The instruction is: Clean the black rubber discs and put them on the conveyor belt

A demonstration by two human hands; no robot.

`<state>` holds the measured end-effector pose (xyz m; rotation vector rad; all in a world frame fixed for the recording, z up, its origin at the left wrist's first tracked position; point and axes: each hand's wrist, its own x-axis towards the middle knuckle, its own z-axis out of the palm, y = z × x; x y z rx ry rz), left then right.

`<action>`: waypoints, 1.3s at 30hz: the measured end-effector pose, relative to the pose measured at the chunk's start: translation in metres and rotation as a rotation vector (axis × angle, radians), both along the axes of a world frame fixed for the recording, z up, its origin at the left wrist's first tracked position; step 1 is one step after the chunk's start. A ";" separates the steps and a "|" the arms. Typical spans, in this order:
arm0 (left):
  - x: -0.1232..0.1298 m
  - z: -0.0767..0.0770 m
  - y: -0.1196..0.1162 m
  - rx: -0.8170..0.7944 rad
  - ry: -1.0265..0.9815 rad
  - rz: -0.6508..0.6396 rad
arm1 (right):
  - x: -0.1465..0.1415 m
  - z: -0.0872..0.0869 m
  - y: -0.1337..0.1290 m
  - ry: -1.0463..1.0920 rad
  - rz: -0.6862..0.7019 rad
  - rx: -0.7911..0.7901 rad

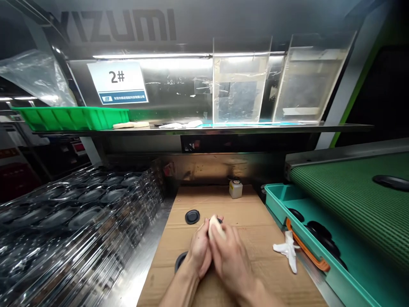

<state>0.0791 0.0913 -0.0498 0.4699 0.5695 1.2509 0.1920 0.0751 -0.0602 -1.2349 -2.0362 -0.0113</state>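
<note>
"while both hands are meeting above the cardboard (255, 230), what is the right hand (233, 258) doing?"

"it's pinching a cream pad (215, 229), right over the middle of the board."

"and the left hand (198, 251)?"

"it's curling just left of the pad. a dark piece (220, 220) is peeking out on the far side, but i can't tell whether the left fingers are gripping it."

"what's lying around?"

"a black disc (192, 217) is lying farther left, a bottle (235, 189) is standing at the far end, and a white cloth (290, 249) is lying right, near the teal bin (358, 256)."
</note>
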 end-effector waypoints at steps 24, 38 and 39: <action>-0.011 0.002 0.010 -0.101 -0.014 0.073 | 0.037 0.000 0.024 0.701 0.256 -0.509; 0.004 -0.003 0.003 -0.001 0.133 0.025 | 0.042 0.012 0.019 0.438 0.246 -0.428; 0.004 -0.003 0.003 -0.006 0.132 0.039 | 0.041 0.012 0.018 0.430 0.266 -0.414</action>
